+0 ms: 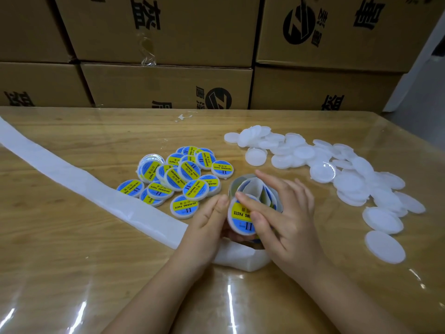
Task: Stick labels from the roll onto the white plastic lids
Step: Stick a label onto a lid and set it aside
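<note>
My left hand [207, 220] grips a white lid [237, 219] that carries a blue and yellow label. The thumb and fingers of my right hand [284, 213] press flat on that label. Just behind the lid stands the label roll [255, 189], its core facing me. A heap of labelled lids [183, 177] lies to the left of my hands. Plain white lids [337, 169] are spread over the right part of the table.
A long strip of empty white backing paper [72, 179] runs from the far left edge to under my hands. The wooden table [96, 261] has a glossy clear cover. Stacked cardboard boxes [168, 88] form a wall behind the table.
</note>
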Available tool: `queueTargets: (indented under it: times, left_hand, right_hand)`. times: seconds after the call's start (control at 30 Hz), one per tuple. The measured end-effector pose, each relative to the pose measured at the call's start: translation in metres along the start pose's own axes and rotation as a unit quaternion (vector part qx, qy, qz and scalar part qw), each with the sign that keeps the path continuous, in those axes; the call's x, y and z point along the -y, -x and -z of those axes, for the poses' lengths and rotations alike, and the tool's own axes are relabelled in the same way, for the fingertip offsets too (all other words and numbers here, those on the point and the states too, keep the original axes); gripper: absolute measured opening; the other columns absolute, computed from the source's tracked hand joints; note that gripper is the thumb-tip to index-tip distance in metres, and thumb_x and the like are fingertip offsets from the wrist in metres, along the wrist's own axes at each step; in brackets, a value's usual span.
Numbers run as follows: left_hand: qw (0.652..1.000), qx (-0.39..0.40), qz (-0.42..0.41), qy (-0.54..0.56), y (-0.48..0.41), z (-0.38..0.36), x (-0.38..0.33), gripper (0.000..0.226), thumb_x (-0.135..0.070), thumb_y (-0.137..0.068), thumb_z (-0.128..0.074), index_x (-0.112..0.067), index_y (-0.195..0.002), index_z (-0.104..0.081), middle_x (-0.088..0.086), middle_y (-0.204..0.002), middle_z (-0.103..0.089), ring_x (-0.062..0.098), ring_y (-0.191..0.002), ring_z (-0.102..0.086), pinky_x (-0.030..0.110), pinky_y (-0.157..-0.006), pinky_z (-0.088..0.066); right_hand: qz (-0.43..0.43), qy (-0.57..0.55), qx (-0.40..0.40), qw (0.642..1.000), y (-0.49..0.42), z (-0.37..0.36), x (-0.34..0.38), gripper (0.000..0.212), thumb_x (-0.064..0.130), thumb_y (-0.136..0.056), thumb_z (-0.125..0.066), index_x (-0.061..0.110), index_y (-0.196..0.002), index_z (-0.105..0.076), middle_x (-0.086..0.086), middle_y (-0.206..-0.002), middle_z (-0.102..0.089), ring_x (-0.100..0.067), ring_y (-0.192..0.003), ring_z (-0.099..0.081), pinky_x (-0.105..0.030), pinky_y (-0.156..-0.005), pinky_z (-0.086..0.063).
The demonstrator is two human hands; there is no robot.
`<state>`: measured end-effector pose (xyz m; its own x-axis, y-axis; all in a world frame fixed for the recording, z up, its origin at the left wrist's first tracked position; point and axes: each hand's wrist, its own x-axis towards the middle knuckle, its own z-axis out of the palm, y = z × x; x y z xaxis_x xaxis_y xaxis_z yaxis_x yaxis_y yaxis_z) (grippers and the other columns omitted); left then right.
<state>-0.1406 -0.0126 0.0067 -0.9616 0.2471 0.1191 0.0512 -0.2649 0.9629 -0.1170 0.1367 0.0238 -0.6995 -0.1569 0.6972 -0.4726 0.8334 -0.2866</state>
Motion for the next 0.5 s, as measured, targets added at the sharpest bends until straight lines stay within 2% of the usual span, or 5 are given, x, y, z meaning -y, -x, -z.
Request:
queueTargets:
  times: [0.13,0.23,0.33,0.5]
  left_hand:
    - [1.0,-0.014,0.0,0.01,-0.0002,-0.0021,0.0,0.044,-0.043,-0.082,-0.049,-0.004,-0.095,-0.063,0.016,-0.09,-0.069,0.026,-0.083,-0.067,0.036,-0.068,-0.058]
    - [0.999,-0.04,-0.009,0.032,-0.0014,-0.0009,-0.0016,0.043,-0.044,-0.083,-0.047,-0.009,-0.096,-0.067,0.016,-0.089,-0.072,0.029,-0.078,-0.069,0.032,-0.062,-0.058]
    - [0.996,-0.064,-0.031,0.055,-0.0048,0.0037,-0.0041,0.038,-0.043,-0.086,-0.043,-0.018,-0.093,-0.071,0.009,-0.088,-0.074,0.022,-0.074,-0.071,0.026,-0.06,-0.056]
    - [0.992,-0.081,-0.058,0.082,-0.0065,0.0039,-0.0052,0.038,-0.041,-0.091,-0.038,-0.029,-0.092,-0.074,0.006,-0.094,-0.074,0.019,-0.085,-0.071,0.026,-0.065,-0.056]
  right_hand:
    - [-0.003,0.018,-0.015,1.0,-0.0007,0.0014,-0.0023,0.035,0.031,-0.093,-0.04,0.036,-0.117,-0.065,-0.001,-0.137,-0.049,-0.021,-0.119,-0.047,-0.058,-0.104,-0.025]
    - [-0.002,0.018,-0.037,0.999,-0.0013,0.002,-0.0056,0.034,0.029,-0.093,-0.041,0.035,-0.117,-0.065,-0.002,-0.134,-0.052,-0.021,-0.118,-0.048,-0.061,-0.1,-0.028]
    - [0.003,0.012,-0.047,0.999,-0.0001,0.0021,-0.0083,0.034,0.027,-0.092,-0.041,0.033,-0.115,-0.066,-0.002,-0.132,-0.052,-0.02,-0.118,-0.046,-0.062,-0.098,-0.029]
    - [0.036,0.007,-0.048,0.998,0.0008,0.0024,-0.005,0.032,0.026,-0.089,-0.045,0.03,-0.106,-0.072,-0.005,-0.13,-0.054,-0.024,-0.114,-0.052,-0.061,-0.099,-0.029]
